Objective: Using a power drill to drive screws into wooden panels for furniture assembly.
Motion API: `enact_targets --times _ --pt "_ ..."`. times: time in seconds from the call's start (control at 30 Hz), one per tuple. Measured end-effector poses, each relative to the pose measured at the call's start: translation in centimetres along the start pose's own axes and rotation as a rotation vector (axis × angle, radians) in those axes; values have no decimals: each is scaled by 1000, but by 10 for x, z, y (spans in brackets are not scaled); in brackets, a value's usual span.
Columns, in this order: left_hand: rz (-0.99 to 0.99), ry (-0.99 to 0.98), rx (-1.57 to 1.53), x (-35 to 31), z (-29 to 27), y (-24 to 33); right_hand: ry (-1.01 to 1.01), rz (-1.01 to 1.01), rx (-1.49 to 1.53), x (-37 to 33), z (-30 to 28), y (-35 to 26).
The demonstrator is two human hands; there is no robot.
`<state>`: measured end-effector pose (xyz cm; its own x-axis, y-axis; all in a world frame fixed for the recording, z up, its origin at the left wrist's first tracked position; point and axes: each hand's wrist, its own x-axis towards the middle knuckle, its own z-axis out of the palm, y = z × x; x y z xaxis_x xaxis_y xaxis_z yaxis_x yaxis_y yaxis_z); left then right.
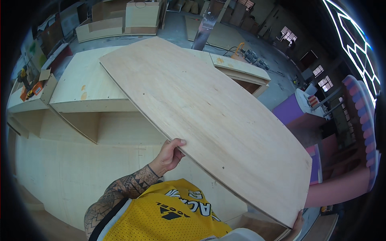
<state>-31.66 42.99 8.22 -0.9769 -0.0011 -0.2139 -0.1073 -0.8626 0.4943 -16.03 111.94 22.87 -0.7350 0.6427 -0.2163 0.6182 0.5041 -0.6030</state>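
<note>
A large pale plywood panel (213,120) slants across the view from upper left to lower right. My left hand (171,154) grips its near long edge, thumb on the top face and fingers underneath. At the panel's lower right end, my right hand (297,225) holds the corner; most of that hand is hidden behind the board. Below and behind the panel stands a curved plywood cabinet (88,78) with open compartments. The panel covers part of the cabinet's top; whether it touches there I cannot tell.
A cordless drill (26,78) and an orange box (37,88) sit on the left cabinet section. Further back are a plywood box unit (140,18) and a post (207,24). To the right stand a purple counter (290,107) and a pink structure with a scalloped awning (364,128).
</note>
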Motion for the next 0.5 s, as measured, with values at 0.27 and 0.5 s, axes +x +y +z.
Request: enact_targets --times 0.27,0.5 --pt "103 86 -1 37 -35 77 165 -161 96 15 75 -49" --pt "252 122 -6 67 -52 115 91 -196 92 59 118 -130"
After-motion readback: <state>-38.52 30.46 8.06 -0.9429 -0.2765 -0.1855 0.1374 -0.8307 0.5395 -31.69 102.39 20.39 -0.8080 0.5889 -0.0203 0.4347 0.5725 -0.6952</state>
